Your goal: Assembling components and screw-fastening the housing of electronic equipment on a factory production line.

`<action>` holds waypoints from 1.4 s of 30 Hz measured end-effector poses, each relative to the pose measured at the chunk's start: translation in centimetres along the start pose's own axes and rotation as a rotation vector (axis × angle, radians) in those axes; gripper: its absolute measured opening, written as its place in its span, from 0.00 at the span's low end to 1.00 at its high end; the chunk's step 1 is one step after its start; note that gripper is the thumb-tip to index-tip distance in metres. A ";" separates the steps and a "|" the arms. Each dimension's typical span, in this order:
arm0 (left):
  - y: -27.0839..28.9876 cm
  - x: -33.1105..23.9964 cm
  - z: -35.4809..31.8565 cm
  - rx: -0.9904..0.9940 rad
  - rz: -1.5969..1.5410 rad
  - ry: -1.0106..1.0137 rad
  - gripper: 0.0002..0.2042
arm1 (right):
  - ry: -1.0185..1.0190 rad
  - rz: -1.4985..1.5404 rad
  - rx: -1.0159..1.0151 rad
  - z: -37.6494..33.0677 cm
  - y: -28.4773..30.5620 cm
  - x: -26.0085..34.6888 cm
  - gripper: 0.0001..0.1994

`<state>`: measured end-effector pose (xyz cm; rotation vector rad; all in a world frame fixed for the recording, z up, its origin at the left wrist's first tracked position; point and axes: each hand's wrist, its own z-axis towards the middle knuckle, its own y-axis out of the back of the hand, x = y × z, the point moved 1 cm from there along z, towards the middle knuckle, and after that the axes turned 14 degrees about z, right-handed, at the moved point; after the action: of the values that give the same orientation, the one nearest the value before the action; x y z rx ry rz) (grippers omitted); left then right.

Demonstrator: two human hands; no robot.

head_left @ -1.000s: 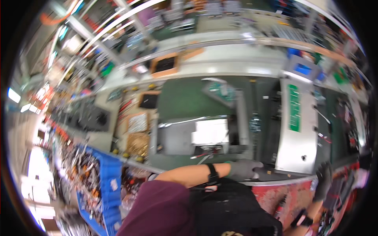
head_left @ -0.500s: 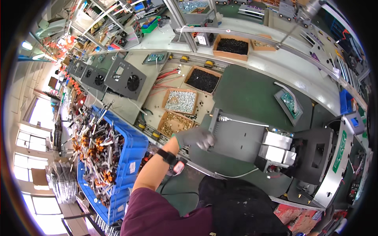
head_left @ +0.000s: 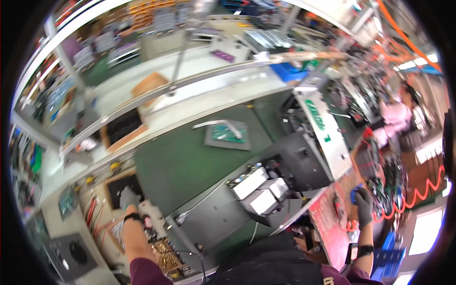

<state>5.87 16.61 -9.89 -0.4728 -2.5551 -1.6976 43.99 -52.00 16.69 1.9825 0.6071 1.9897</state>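
Observation:
My gloved left hand [head_left: 128, 197] reaches over a cardboard box of small black parts [head_left: 120, 188]. Blur hides whether its fingers pinch anything. Far to the right, my gloved right hand [head_left: 364, 206] is closed around a blue object [head_left: 354, 194], its kind unclear, above a worn red surface [head_left: 327, 223]. Between my hands lies a dark grey metal chassis [head_left: 213, 216] with silver box-shaped modules [head_left: 262, 202] at its right end. Behind it, a green circuit board [head_left: 229, 134] with a white ribbon cable rests on a grey plate.
A box of brass-coloured parts [head_left: 166, 254] sits beside my left forearm. Red wires [head_left: 95, 216] lie farther left, near a grey panel with a fan [head_left: 76, 254]. An orange coiled hose [head_left: 413, 204] hangs at right. A metal rail [head_left: 199, 72] crosses the far side.
The view has swung right. My left hand has moved from the chassis's left edge to the black-parts box. My right hand now shows, gripping a blue object.

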 end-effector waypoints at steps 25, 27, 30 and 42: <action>7.7 4.1 -15.7 -0.122 -2.219 -0.214 0.19 | -0.942 1.077 -0.801 10.6 4.2 -28.6 0.15; 6.6 7.7 -16.2 -0.412 -1.170 -0.467 0.20 | -0.935 1.123 -0.752 10.0 3.3 -30.9 0.13; 11.5 -0.9 -22.6 -0.155 -1.775 -0.302 0.19 | -0.912 1.179 -0.771 10.3 4.0 -33.3 0.11; 23.6 -30.8 -46.4 0.527 -1.382 -0.936 0.14 | -0.868 1.385 -0.482 7.3 6.7 -30.9 0.06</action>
<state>35.37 -24.11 23.72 1.0379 -4.3177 -0.6244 52.86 -71.57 -7.60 2.7419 -1.6108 1.0664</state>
